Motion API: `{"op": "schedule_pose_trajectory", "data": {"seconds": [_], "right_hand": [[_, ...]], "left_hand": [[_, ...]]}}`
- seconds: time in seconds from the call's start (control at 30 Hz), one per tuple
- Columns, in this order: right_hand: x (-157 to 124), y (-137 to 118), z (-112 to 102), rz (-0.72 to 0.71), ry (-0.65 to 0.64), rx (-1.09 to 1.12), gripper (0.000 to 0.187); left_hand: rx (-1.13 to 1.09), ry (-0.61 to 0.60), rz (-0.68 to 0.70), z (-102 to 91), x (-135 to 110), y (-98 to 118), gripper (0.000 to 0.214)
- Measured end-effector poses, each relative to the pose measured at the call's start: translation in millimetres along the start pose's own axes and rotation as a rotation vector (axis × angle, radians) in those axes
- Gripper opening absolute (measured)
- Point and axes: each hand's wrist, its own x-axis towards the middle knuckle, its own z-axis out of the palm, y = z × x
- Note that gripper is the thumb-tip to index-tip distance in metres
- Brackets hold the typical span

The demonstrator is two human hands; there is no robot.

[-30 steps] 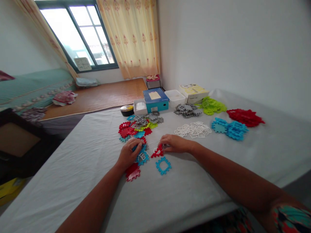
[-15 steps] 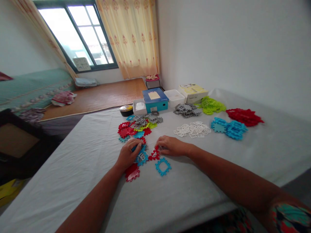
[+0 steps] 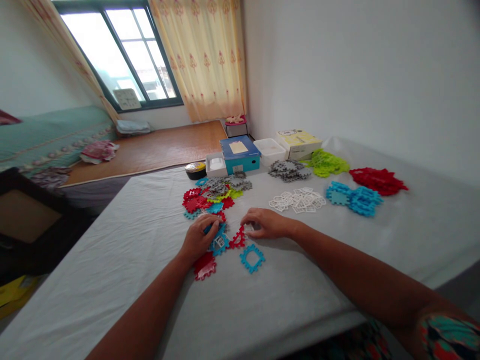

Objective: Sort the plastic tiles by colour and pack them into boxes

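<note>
My left hand [image 3: 201, 235] rests over a blue toothed building piece [image 3: 221, 243] with its fingers bent onto it. A small white window-shaped insert [image 3: 219, 242] shows within that piece. Beside it, the fingertips of my right hand [image 3: 264, 223] are closed at the upper tip of a red toothed piece with a triangular opening [image 3: 237, 238]; a pale bit by the thumb is too small to make out. A blue square frame piece [image 3: 252, 258] lies flat just below. Under my left wrist sits a red solid piece [image 3: 205, 266].
Beyond my hands lies a mixed heap of toothed pieces [image 3: 210, 195]. Sorted piles stand to the right: grey [image 3: 289, 170], lime green [image 3: 329, 163], white inserts [image 3: 298, 200], blue [image 3: 354, 198] and red [image 3: 378, 180]. At the back are a blue box [image 3: 240, 154], a white tub [image 3: 269, 150] and a yellow-white box [image 3: 299, 143].
My right hand has lifted slightly, and the red triangular-opening piece now looks more tilted up at its tip. My left hand has stayed in place.
</note>
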Motion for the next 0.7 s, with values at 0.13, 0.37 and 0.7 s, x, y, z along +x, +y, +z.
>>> {"op": "schedule_pose_trajectory", "data": {"seconds": [0.13,0.37,0.7], "right_hand": [[0.9,5.9,1.9,0.050,0.063,-0.040,0.022],[-6.9,29.1,-23.2,0.326,0.207,-0.190,0.025],[-18.4,50.9,-37.7,0.490,0.227,-0.478,0.026]], "left_hand": [[-0.011,-0.002,0.000,0.1,-0.2,-0.5,0.025],[-0.008,-0.015,0.008,-0.9,-0.5,0.4,0.025],[-0.010,-0.006,0.008,0.4,-0.5,-1.2,0.024]]}}
